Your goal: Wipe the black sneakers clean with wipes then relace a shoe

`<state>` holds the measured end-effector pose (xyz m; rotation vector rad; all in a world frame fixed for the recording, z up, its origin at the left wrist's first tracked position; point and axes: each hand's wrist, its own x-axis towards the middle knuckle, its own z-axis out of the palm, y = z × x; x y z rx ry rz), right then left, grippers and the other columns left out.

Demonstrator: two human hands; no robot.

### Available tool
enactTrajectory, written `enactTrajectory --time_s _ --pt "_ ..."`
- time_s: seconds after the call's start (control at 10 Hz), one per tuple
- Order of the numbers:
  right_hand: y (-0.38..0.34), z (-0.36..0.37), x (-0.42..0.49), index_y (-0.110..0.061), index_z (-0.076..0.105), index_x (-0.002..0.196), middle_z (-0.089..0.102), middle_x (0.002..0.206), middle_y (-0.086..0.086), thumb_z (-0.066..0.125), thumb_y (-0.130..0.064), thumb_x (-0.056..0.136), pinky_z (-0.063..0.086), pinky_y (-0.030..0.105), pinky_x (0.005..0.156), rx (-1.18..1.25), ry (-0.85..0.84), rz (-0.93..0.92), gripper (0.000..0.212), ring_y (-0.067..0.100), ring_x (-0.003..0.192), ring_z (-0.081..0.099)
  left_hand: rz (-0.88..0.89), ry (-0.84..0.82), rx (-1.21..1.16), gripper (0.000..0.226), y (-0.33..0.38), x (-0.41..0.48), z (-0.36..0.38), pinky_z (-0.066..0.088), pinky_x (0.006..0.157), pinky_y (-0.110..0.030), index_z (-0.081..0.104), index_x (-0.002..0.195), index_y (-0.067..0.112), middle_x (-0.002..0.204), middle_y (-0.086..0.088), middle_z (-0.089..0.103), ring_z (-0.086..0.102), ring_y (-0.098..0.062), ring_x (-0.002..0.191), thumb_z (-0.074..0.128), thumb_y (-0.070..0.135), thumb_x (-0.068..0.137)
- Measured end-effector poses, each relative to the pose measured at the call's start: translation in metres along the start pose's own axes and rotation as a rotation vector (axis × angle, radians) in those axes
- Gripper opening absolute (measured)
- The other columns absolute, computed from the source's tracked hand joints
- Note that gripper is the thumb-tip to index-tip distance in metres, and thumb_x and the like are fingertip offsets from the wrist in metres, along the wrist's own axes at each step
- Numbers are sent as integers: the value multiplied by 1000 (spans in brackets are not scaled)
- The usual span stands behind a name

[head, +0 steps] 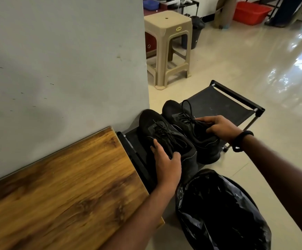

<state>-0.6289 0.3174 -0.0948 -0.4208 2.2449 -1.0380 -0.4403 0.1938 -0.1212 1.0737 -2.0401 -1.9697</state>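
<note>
Bin (218, 213) w/ black bag: inside too dark, can't tell what's in it; bottom cut off by edge. Near sneaker (157, 127) + far sneaker (171, 109) side by side on black rack (218, 100), next to table (65, 177). L hand (166, 163): fingers curled round near sneaker's back end. R hand (218, 127): fingers curled round far sneaker by laces. Stool (168, 24) sticker (178, 29): writing too small to read.

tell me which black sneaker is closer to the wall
The sneaker gripped by the left hand: it sits right beside the grey wall, while the other sneaker, held by the right hand, lies further out on the rack.
</note>
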Motion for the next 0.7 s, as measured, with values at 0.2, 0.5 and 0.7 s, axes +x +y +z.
enactTrajectory --time_s 0.2,0.5,0.7 --pt "0 -4 7 -28 69 122 75 107 10 50 15 88 57 50 95 -28 -12 11 58 37 102 71 2 13 42 81 -1 1 6 21 124 -40 -10 160 33 171 4 -11 11 -22 157 47 25 104" --pt "-3 -10 15 -27 69 116 73 111 12 49 13 90 55 54 97 -8 -87 69 52 40 107 69 -33 -8 216 76 1 9 5 26 124 -46 -9 162 26 170 -6 -13 10 -29 157 41 31 104" --pt "-4 -9 3 -41 58 128 56 145 2 52 -8 95 38 44 116 13 -27 -89 46 24 134 52 180 139 441 84 5 4 -8 6 125 -43 -11 161 18 168 -10 -23 -16 -27 156 27 62 101"
